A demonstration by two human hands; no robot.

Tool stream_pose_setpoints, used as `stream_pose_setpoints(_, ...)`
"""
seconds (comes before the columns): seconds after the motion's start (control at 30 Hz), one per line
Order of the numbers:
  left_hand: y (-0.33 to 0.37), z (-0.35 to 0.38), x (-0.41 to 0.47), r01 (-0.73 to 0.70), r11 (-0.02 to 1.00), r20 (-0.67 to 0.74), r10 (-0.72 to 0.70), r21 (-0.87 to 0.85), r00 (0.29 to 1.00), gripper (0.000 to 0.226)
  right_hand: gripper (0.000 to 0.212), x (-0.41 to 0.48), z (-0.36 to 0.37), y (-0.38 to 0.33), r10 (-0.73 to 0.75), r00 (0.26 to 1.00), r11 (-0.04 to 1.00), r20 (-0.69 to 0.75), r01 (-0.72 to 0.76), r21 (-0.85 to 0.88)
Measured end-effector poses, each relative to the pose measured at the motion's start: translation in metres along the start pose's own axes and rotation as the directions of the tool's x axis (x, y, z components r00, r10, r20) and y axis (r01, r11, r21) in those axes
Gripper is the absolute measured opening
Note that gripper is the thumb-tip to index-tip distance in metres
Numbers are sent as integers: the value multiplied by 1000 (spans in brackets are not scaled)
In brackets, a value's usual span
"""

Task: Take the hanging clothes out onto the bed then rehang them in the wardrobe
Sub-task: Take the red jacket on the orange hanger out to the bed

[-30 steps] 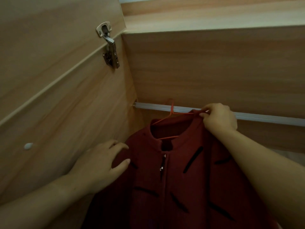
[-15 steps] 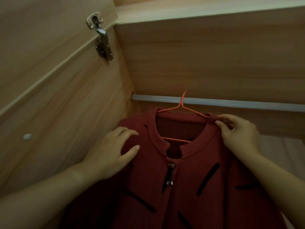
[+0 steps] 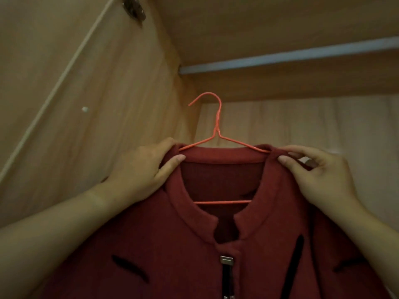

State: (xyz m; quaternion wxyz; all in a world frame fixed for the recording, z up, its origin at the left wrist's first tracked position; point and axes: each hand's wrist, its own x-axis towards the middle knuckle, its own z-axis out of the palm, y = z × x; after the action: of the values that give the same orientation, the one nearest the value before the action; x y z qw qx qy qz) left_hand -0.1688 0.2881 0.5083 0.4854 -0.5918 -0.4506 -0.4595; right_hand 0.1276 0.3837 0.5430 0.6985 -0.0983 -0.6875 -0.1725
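Two hands — left [image 3: 138, 173], right [image 3: 323, 175] — hold jacket [image 3: 172, 244] below rail [image 3: 280, 57].

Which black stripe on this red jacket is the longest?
The slanted stripe just right of the zipper pull on the red jacket: it runs down out of frame, while the two others in view are short dashes.

place: home wardrobe [image 3: 280, 24] interior, probably | cues: wood-grain panels [image 3: 97, 93], metal rail [image 3: 280, 56] (door hinge [image 3: 133, 9] top left)
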Motion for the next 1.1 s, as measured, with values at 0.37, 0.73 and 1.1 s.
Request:
stream_pose_setpoints(0.37,36,-19,-124,169,981,66,-164,-92,984,44,21,-128,-11,-24,191,971,980,146,-196,19)
stream_pose_setpoints(0.73,54,-93,-130,164,934,-55,-190,-317,980,34,29,-116,-59,-136,251,968,964,13,-249,-97)
stream_pose_setpoints(1.1,129,-171,-146,261,826,-49,-328,-500,944,30,19,-129,-173,-290,144,989,855,-30,-140,-499)
